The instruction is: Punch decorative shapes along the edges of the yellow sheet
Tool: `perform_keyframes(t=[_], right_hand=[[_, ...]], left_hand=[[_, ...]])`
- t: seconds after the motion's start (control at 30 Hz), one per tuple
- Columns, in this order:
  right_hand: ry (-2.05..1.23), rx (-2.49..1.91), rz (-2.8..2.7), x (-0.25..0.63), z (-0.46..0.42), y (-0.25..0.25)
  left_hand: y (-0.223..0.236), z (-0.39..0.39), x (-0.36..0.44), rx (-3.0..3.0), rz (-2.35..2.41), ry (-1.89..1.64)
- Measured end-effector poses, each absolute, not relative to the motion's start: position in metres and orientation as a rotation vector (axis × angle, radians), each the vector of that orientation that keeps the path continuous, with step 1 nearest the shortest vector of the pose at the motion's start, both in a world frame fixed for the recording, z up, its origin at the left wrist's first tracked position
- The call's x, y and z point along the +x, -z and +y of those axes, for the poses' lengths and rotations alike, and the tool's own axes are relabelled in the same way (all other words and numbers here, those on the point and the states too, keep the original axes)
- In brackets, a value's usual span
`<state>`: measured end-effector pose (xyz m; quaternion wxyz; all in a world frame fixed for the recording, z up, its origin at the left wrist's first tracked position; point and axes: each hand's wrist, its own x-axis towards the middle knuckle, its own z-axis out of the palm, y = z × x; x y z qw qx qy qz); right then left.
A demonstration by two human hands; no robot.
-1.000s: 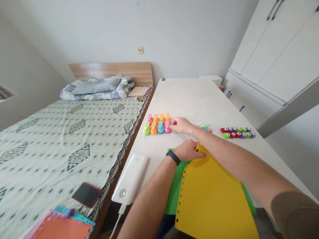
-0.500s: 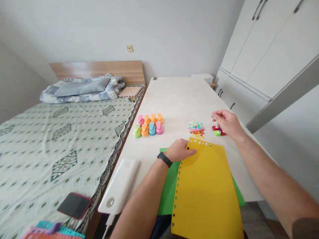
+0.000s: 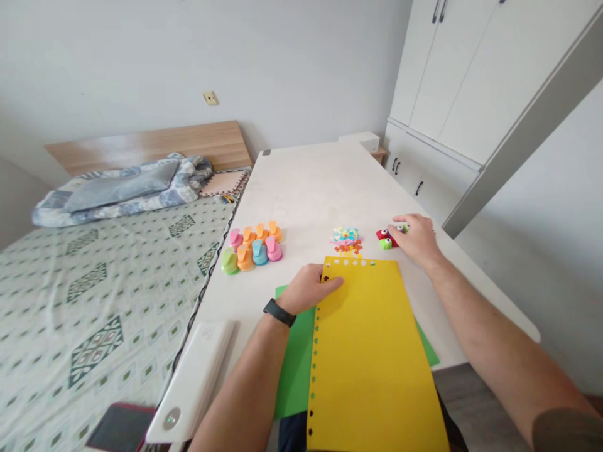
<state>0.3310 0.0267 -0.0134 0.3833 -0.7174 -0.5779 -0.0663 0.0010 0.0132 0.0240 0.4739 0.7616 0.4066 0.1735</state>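
A yellow sheet (image 3: 367,351) with punched shapes along its left and top edges is held at its upper left corner by my left hand (image 3: 311,287), thumb on top. Beneath it lies a green sheet (image 3: 294,361), showing at both sides. My right hand (image 3: 417,238) is at a small cluster of red and green googly-eyed pieces (image 3: 386,242), its thumb and finger apart around part of it. The hand partly hides the cluster. Beyond the yellow sheet's top edge lies a pile of small coloured paper cutouts (image 3: 347,240).
Several coloured craft punches (image 3: 245,256) stand in two rows on the left of the white table (image 3: 306,188). A white power bank (image 3: 193,376) lies at the table's left edge. The bed (image 3: 122,301) holds a dark tablet (image 3: 121,427). A white box (image 3: 360,139) stands at the far end.
My right hand has lowered onto the googly-eyed pieces, and its pinched fingers have spread. My left hand still holds the yellow sheet. The camera view has turned right.
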Motion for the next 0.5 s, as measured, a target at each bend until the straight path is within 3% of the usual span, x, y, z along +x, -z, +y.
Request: perform_keyframes(t=[0.5], right_hand=[[0.241, -2.036, -1.600, 0.308, 0.028, 0.025]], left_hand=[[-0.023, 0.011, 0.005, 1.798, 1.030, -0.423]])
